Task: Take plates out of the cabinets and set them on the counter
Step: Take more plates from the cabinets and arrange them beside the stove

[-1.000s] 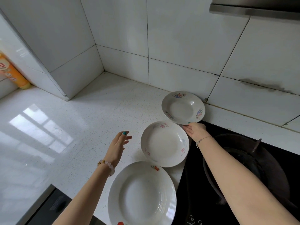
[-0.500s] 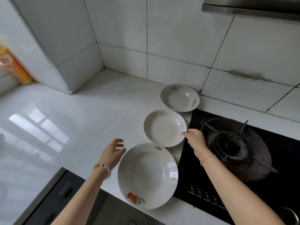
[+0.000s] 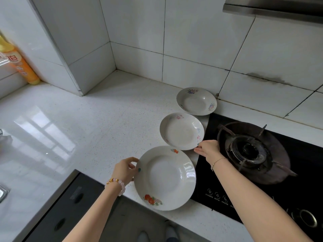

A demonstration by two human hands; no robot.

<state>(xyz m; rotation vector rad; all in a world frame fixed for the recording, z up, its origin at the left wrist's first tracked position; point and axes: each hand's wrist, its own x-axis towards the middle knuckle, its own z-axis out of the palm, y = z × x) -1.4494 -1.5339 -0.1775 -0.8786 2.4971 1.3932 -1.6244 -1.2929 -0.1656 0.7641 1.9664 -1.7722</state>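
One head-worn wide-angle camera looks forward and steeply down at the white speckled stone counter (image 3: pixel 97 123), close in. Your left hand (image 3: pixel 125 169) on the large white fruit-printed plate (image 3: pixel 166 179) and your right hand (image 3: pixel 208 148) on the smaller white flower-printed plate (image 3: pixel 181 131) sit low centre.

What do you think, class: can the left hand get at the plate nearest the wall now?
Probably not directly: the left hand grips the large plate, and the middle plate lies before the far plate.
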